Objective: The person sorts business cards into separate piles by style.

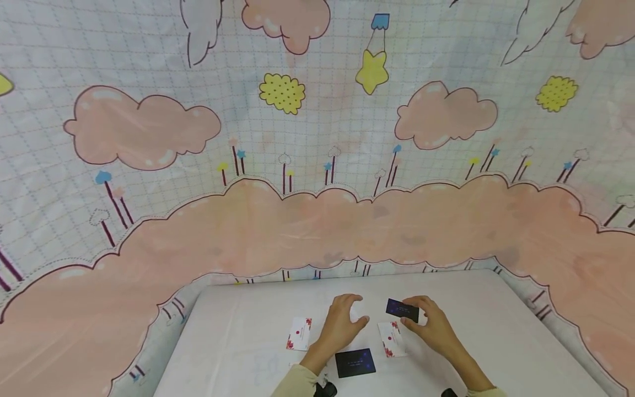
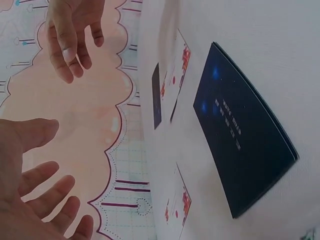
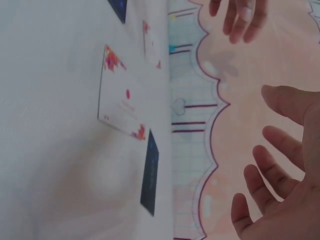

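Observation:
Four cards would be too many to tell singly: several cards lie on the white table. A dark blue card [image 1: 355, 363] lies nearest me, and its doubled edge in the left wrist view suggests stacked cards. White cards with red flowers lie left [image 1: 299, 334] and right [image 1: 391, 339]. Farther back is another dark card [image 1: 403, 310]. My left hand [image 1: 341, 322] hovers between the white cards, fingers spread and loosely bent, holding nothing. My right hand [image 1: 430, 324] overlaps the far dark card in the head view, but the right wrist view shows this hand [image 3: 285, 170] raised off it, fingers apart.
The white table [image 1: 238, 331] ends at a back edge against a patterned cloth [image 1: 297, 231] with clouds and stars. That cloth also borders the table's sides. Dark wrist straps [image 1: 325, 389] show at the bottom of the head view.

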A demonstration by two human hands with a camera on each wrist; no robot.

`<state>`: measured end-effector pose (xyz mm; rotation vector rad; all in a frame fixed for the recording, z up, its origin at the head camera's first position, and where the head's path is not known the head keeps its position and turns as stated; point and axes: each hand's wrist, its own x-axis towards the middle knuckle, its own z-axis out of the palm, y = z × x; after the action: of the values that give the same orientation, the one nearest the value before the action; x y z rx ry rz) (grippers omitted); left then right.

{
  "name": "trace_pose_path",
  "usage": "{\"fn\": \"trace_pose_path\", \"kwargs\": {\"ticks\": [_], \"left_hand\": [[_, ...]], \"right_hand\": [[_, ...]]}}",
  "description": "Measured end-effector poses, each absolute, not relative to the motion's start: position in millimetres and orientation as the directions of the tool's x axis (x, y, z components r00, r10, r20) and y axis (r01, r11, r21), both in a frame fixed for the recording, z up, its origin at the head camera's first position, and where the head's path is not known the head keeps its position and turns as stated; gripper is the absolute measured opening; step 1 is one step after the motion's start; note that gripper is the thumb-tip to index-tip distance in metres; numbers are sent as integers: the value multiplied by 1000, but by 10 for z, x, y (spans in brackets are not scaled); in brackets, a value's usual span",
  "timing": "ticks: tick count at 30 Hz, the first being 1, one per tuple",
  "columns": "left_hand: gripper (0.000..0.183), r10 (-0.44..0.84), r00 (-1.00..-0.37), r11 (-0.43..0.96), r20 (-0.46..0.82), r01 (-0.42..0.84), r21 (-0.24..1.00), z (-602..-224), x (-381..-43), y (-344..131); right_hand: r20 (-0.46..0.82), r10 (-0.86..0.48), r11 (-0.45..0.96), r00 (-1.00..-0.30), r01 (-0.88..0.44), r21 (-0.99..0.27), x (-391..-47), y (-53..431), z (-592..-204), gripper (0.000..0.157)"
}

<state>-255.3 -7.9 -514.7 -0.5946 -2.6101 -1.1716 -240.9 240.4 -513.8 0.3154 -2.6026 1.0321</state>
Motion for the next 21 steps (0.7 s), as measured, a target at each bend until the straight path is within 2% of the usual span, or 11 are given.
{"fn": "trace_pose_path", "kwargs": {"ticks": [6,12,21], "left_hand": [[45,250,-909,591,332,415,692,-5156,-2623,47],[46,225,-906,631,359,416,655,-5210,-2740,192],[46,205,-920,679,334,379,628,-5293,-2886,401]], "right_hand": [[401,-58,720,-914,-316,-617,-2468,2508,-5254,40],[360,-25,726,-933,-265,-635,-2544,2612,-5355,42],[265,5,745,-964,-172,-644,-2637,2765,-5502,47]]}}
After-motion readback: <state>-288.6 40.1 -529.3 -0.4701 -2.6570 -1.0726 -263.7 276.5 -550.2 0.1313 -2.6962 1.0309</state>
